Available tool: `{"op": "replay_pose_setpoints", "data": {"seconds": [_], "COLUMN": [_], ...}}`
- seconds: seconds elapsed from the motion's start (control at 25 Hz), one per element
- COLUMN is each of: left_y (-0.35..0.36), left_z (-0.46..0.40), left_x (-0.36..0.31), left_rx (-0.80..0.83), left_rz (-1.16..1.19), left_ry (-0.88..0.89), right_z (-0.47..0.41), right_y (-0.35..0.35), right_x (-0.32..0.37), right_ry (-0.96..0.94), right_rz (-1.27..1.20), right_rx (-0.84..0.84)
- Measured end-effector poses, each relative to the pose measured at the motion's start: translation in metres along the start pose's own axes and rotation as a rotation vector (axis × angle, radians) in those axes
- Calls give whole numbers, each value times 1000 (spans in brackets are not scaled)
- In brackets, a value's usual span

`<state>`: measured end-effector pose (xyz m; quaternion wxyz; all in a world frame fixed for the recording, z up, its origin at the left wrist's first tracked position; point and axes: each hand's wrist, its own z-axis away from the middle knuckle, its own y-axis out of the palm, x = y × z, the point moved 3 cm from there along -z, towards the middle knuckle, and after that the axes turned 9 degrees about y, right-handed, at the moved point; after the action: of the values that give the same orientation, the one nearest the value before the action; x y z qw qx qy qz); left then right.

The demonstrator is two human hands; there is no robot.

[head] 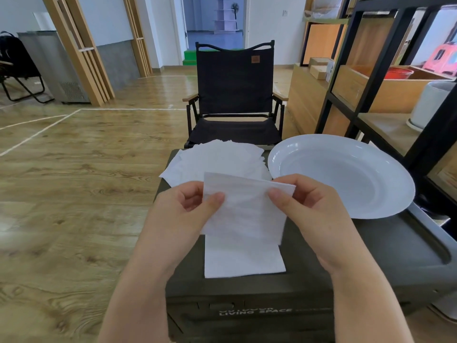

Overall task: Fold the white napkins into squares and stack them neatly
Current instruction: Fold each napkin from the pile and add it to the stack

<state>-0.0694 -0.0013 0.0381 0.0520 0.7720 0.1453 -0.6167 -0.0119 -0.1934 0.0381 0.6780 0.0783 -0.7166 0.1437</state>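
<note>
Pinching a white napkin [243, 209] by its top corners, the left hand [184, 214] and right hand [312, 214] held it above the bench [385, 246]; a folded napkin [243, 259] lay beneath. An unfolded pile [220, 159] sat beside a white plate [346, 174].

Dark green storage box [385, 246] in foreground, lid flat, front face lettered "LIVING SPACE"
White plate [385, 184] on lid, right side, rim overhanging far edge
Black folding chair [235, 90] just behind box, facing camera, wooden armrests, seat bare
Black-framed shelving unit [366, 58] at right, with wooden panels; red basin [399, 72] on a shelf
Wood-plank floor [74, 169] at left, marked with white lines
Open doorway [214, 21] in far wall
</note>
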Motion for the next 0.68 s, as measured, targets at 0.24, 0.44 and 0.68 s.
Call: {"op": "replay_pose_setpoints", "data": {"seconds": [0.24,0.44,0.68], "left_y": [-1,-6,-10], "left_z": [1,4,4], "left_x": [21,29,39], "left_rx": [-92,43,54], "left_rz": [-113,-357,-529], "left_ry": [-272,-400,-495], "right_z": [-6,-5,-5], "right_y": [5,-2,0], "right_x": [-23,-30,-33], "right_ry": [278,386,470], "right_rz": [143,378,579], "right_rx": [57,22,56]}}
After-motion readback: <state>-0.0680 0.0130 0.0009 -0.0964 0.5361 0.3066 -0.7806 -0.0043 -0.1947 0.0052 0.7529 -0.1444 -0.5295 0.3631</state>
